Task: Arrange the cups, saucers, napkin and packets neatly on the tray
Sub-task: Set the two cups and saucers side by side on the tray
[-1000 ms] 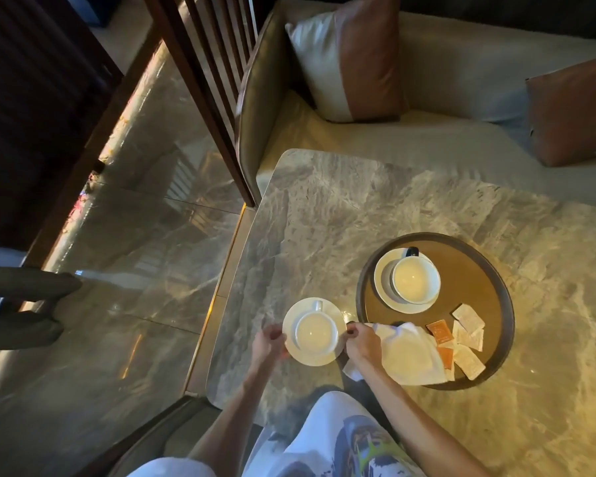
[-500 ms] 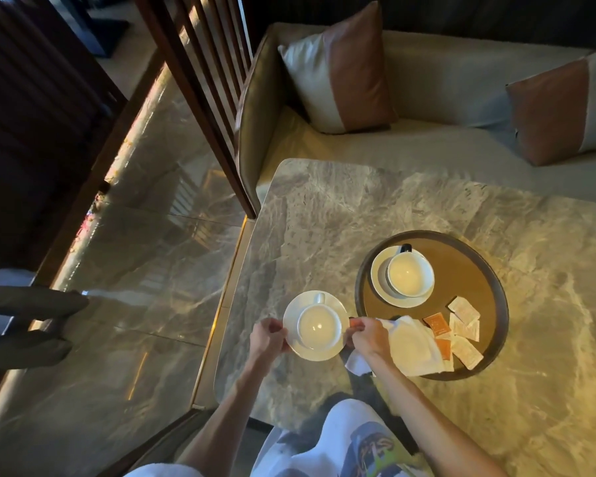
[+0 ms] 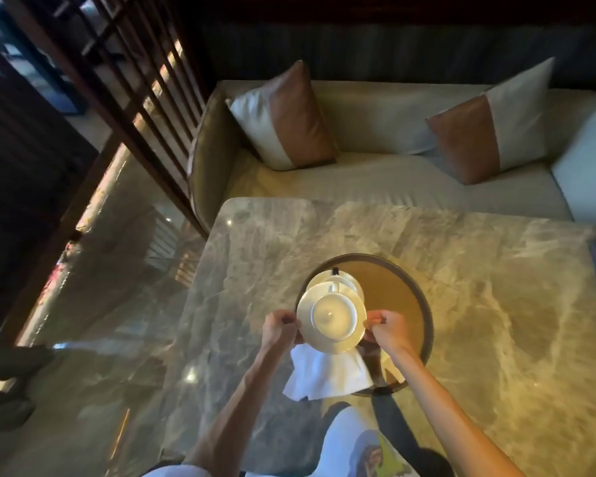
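Cup on saucer held up over the tray, both hands.

Left hand (image 3: pixel 280 328) pinching left rim of saucer (image 3: pixel 331 318), right hand (image 3: pixel 387 330) pinching right rim, each grip closed on it. White cup (image 3: pixel 333 313) sitting in the middle. Behind it, partly hidden, second saucer (image 3: pixel 338 277) on round tray (image 3: pixel 393 290). White napkin (image 3: pixel 327 373) hanging over tray's near edge onto marble surface (image 3: pixel 262 242). Packets hidden.
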`<state>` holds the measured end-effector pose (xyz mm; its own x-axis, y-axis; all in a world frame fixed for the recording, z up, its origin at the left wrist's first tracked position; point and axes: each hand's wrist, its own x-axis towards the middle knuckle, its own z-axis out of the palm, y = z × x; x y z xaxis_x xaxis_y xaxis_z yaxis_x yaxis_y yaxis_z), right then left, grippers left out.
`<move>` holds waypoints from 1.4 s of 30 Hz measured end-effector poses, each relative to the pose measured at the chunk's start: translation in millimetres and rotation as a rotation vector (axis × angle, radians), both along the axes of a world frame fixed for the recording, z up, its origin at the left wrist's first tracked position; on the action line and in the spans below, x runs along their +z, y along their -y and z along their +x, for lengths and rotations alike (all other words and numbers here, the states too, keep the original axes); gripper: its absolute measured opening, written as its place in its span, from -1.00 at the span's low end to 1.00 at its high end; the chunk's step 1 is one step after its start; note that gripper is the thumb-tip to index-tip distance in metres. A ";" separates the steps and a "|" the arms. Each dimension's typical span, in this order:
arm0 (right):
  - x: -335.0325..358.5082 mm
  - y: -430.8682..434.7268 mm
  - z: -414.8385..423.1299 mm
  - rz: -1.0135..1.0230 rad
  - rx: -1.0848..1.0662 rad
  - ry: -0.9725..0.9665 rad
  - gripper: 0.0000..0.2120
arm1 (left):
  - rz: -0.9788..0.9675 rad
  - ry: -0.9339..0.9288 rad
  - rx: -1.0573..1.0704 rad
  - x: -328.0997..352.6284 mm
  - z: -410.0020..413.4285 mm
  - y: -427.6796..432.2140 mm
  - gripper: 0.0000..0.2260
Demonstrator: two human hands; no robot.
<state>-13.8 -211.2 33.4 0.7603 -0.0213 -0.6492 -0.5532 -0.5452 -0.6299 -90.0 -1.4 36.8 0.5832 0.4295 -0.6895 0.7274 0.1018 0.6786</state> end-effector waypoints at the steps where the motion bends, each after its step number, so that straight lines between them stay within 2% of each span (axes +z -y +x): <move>1: 0.4 12.6 8.6 -0.001 -0.018 -0.006 -0.82 | -0.023 0.008 0.001 -0.5 9.9 13.3 -0.78; 7: -11.6 81.8 61.1 -0.059 -0.047 0.005 -0.83 | 0.011 -0.023 -0.013 -12.7 68.2 87.4 -0.75; 11: -29.5 109.0 93.5 -0.108 -0.070 -0.012 -0.82 | 0.068 -0.042 -0.063 -30.0 103.2 124.2 -0.84; 17: -63.1 122.0 124.6 -0.134 -0.085 -0.033 -0.78 | 0.283 -0.082 -0.084 -44.7 136.6 153.8 -0.83; 22: -80.8 128.6 133.4 -0.094 -0.100 -0.046 -0.78 | 0.423 -0.102 -0.126 -45.9 150.0 162.9 -0.80; 27: -90.5 133.0 127.1 0.032 -0.106 -0.041 -0.66 | 0.480 -0.131 -0.163 -49.6 147.6 163.1 -0.80; 32: -91.9 135.7 116.4 0.076 -0.148 -0.042 -0.83 | 0.494 -0.145 -0.187 -50.2 144.7 164.9 -0.80; 42: -82.7 128.6 111.0 0.102 -0.158 0.014 -0.79 | 0.518 -0.107 -0.182 -48.9 134.8 156.5 -0.78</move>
